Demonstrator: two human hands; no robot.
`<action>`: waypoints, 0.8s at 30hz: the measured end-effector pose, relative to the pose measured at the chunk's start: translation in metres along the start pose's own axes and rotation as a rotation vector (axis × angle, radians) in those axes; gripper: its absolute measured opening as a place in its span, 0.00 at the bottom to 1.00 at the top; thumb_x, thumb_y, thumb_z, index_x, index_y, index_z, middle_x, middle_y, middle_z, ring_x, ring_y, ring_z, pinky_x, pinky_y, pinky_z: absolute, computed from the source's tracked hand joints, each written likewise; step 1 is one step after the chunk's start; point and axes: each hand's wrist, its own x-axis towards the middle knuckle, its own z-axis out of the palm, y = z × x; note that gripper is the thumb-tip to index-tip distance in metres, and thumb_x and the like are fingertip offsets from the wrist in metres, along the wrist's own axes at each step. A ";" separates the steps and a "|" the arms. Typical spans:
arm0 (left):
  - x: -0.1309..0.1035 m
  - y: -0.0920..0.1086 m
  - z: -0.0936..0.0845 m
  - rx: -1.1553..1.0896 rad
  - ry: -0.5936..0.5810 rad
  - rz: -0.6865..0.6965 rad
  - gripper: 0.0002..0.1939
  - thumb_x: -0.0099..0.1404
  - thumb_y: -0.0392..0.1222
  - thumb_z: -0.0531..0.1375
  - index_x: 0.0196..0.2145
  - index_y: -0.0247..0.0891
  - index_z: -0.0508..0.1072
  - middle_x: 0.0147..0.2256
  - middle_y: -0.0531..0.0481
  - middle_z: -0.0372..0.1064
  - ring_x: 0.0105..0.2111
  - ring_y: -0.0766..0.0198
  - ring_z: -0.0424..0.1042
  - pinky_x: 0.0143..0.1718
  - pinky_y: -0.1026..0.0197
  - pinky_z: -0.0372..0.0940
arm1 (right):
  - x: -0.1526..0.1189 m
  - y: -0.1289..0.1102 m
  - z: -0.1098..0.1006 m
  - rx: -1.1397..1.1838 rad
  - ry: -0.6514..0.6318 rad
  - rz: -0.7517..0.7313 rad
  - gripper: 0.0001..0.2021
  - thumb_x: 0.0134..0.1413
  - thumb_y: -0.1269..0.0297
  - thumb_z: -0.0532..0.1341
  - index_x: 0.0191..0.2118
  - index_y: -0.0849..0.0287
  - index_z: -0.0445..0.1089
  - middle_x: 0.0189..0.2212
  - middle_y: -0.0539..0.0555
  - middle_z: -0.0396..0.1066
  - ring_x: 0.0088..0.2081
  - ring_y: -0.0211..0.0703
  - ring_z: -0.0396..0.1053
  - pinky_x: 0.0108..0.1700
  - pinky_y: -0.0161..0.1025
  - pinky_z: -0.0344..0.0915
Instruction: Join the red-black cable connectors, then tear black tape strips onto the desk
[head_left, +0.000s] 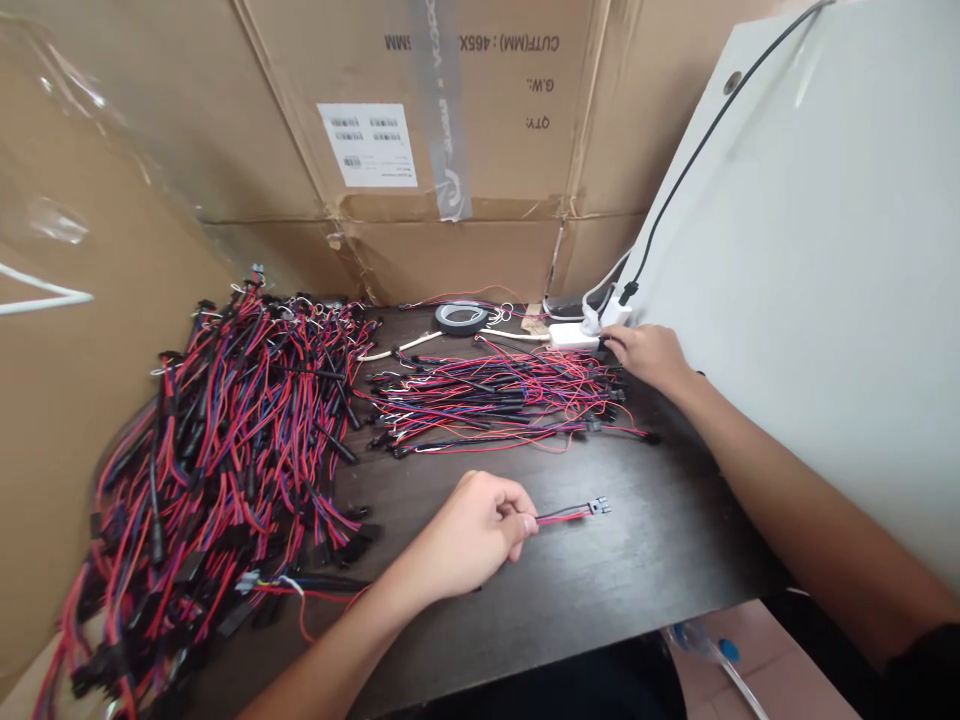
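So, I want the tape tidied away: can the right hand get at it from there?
Probably yes. The right hand is at the power strip, and the tape lies uncovered to its left; the strip and its white cord lie between, but both look low enough to reach over.

Open dark tabletop (645,570) right of the left hand (484,525), passable from the near edge; connector lead (570,514) pokes into it. Narrow gap between that hand and the flat wire bundle (480,400). Tall wire heap (247,420) blocks left. Far side: tape roll (441,323), power strip (571,337), then cardboard (495,150). White panel (825,220) bounds right, beside the right hand (649,355).
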 end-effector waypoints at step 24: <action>-0.001 0.003 -0.003 0.055 -0.025 -0.020 0.10 0.59 0.40 0.54 0.24 0.34 0.71 0.19 0.53 0.66 0.21 0.68 0.60 0.25 0.66 0.54 | 0.008 0.013 0.019 0.168 0.099 -0.061 0.16 0.62 0.62 0.53 0.47 0.51 0.77 0.39 0.54 0.78 0.35 0.50 0.73 0.33 0.40 0.59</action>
